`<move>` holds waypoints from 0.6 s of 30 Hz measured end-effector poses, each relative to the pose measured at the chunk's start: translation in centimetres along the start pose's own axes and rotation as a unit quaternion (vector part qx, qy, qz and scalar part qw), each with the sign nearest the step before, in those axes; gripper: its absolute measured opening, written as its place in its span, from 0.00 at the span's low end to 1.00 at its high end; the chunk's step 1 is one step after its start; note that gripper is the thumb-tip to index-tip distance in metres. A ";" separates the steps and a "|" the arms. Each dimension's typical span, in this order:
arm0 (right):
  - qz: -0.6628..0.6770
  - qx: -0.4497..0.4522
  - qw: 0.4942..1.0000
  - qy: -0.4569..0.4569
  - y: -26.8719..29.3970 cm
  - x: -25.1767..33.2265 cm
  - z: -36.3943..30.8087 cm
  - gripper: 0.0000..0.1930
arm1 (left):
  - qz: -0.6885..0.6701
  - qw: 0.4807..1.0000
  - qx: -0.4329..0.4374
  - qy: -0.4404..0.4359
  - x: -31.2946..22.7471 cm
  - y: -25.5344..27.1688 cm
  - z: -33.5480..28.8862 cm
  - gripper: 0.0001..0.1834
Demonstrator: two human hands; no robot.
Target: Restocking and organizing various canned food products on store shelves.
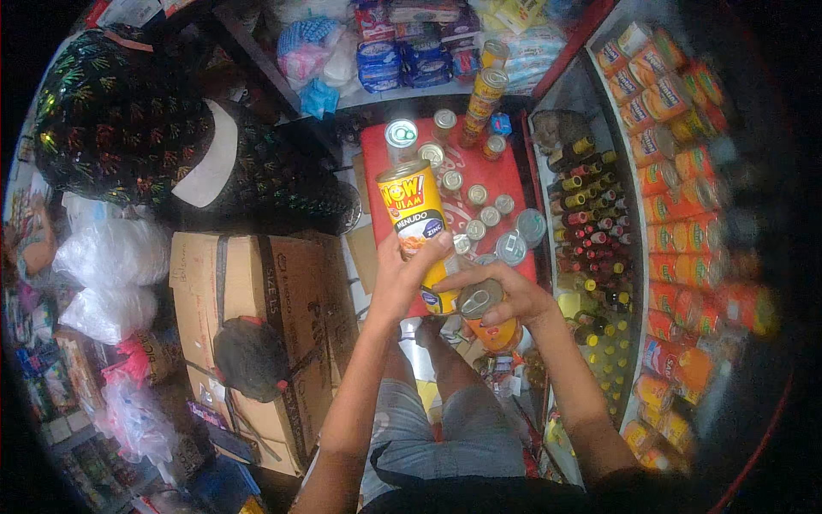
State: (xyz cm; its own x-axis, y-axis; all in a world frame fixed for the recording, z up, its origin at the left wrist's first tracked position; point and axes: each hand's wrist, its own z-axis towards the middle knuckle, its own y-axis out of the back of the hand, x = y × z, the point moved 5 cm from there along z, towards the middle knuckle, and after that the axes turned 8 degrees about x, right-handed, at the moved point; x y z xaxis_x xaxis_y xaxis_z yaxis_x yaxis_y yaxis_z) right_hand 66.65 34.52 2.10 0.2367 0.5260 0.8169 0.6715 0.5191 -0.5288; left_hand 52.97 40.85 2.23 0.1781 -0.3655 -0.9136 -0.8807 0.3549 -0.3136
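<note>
Left hand (pixel 401 281): yellow can (pixel 413 206), axis tilted, top leftward.

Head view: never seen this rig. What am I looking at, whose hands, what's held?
There's no machine here: a person works with bare hands. The single picture comes from a wide fisheye camera on their head, looking down, so straight edges bend near the rim. Picture left is the person's left. The left hand holds a yellow can; the right hand holds a can with a pull-ring lid. Beyond them, a red surface carries many silver-topped cans and a taller stack of yellow cans.
</note>
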 end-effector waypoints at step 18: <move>0.163 -0.228 0.959 0.047 12.1 -5.6 -1.5 0.23 | 0.071 0.995 -0.022 -0.061 3.7 -0.9 3.2 0.17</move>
State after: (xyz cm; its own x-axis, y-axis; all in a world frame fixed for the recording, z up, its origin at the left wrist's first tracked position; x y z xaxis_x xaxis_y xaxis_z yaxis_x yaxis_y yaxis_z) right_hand 74.51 36.80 -8.48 0.5343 0.5357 0.6539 0.7829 -0.0218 -0.6218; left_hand 55.82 41.97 -1.73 0.1000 -0.2055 -0.9735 -0.9187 0.3568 -0.1697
